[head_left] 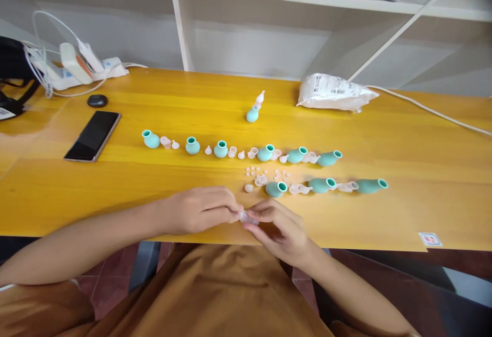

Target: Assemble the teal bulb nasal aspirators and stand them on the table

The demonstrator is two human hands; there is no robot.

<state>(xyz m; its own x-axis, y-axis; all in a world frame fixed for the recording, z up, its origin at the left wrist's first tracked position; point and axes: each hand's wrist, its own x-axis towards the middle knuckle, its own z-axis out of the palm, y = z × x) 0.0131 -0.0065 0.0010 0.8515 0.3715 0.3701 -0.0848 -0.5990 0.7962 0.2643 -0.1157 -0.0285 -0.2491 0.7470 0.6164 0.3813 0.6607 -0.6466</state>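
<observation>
Both my hands meet at the near edge of the yellow table. My left hand and my right hand pinch a small clear plastic piece between their fingertips. Just beyond them lie two rows of teal rubber bulbs on their sides, with small translucent pink tips and tiny round bits scattered between. One put-together bulb with a pink tip stands upright farther back.
A black phone lies at the left, with a small black oval object behind it. A power strip with white cables sits at the back left. A white plastic bag lies back right. White shelves rise behind.
</observation>
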